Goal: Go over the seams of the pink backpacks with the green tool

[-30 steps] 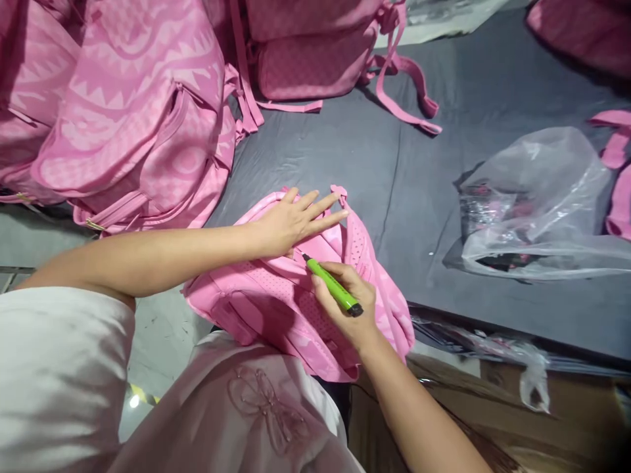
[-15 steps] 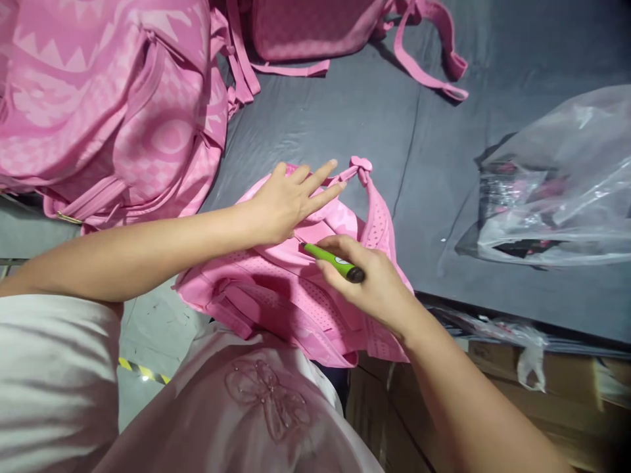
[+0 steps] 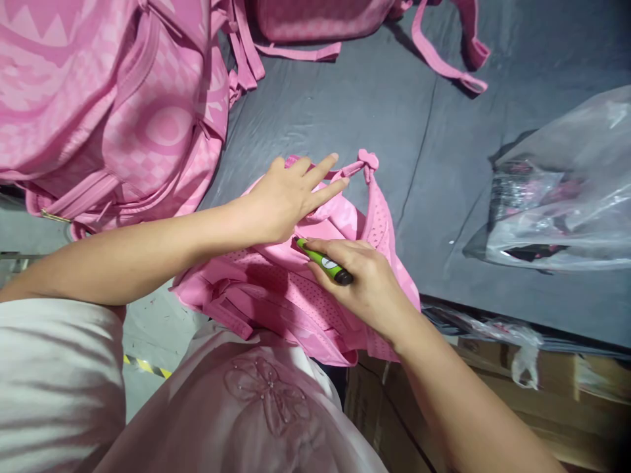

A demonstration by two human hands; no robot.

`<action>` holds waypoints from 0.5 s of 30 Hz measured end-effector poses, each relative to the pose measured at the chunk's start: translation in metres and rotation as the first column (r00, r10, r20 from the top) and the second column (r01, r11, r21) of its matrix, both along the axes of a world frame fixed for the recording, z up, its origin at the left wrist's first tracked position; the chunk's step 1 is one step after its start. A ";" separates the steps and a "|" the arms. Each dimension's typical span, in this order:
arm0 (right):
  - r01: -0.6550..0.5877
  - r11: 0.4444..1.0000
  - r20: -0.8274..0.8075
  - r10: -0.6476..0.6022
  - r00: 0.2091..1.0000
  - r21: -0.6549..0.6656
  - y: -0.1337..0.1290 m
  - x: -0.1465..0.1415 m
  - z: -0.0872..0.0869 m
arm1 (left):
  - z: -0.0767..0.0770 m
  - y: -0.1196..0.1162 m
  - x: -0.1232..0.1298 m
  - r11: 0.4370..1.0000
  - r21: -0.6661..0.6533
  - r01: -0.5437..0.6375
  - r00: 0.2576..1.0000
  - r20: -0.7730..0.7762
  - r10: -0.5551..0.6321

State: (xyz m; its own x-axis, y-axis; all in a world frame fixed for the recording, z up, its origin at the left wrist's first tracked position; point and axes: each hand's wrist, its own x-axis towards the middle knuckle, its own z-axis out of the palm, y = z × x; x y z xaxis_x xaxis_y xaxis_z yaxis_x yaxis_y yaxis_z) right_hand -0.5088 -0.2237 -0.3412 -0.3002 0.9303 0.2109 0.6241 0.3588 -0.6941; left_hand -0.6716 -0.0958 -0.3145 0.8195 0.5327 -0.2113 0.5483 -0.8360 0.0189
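Observation:
A small pink backpack (image 3: 276,289) lies at the table's near edge, its perforated straps and back facing me. My left hand (image 3: 286,197) rests on its upper part with fingers spread, palm down. In my right hand (image 3: 359,269) is a green pen-like tool (image 3: 327,265) with a black end and a white label, held between thumb and fingers. Its thin tip points at the pink fabric just below my left hand; whether it touches cannot be made out. A bow-shaped pink piece (image 3: 367,159) sits at the top of one strap.
A large pink patterned backpack (image 3: 162,131) stands at the left. Another pink bag (image 3: 315,20) with loose straps lies at the back of the dark table (image 3: 365,98). On the right is a clear plastic bag (image 3: 572,210) with dark and pink contents. Cardboard boxes (image 3: 542,401) are below.
My right hand has shifted slightly left with the green tool, whose tip is nearer my left hand. My left hand stays spread on the backpack. The view has moved a little.

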 end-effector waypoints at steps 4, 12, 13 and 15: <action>0.011 1.000 0.081 -0.011 0.997 0.008 -0.002 -0.004 0.004 | 0.001 -0.001 0.000 1.000 0.013 0.006 1.000 0.002 -0.006; 0.138 0.986 0.139 -0.150 0.979 0.092 -0.010 -0.016 0.002 | -0.002 -0.001 -0.001 1.000 -0.004 0.006 0.999 0.036 -0.006; 0.157 0.983 0.140 -0.169 0.976 0.094 -0.011 -0.018 0.002 | -0.002 -0.001 -0.001 1.000 -0.006 0.001 0.999 0.041 -0.001; 0.202 0.976 0.151 -0.213 0.965 0.083 -0.013 -0.021 0.000 | -0.002 -0.001 0.000 1.000 -0.013 -0.008 0.999 0.051 0.008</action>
State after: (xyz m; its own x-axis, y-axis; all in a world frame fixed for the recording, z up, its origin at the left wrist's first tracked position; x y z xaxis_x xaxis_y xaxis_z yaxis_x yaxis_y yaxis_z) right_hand -0.5298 -0.2368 -0.3412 -0.1365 0.9612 0.2396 0.7896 0.2516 -0.5597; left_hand -0.6717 -0.0971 -0.3168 0.8250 0.5369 -0.1761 0.5532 -0.8311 0.0576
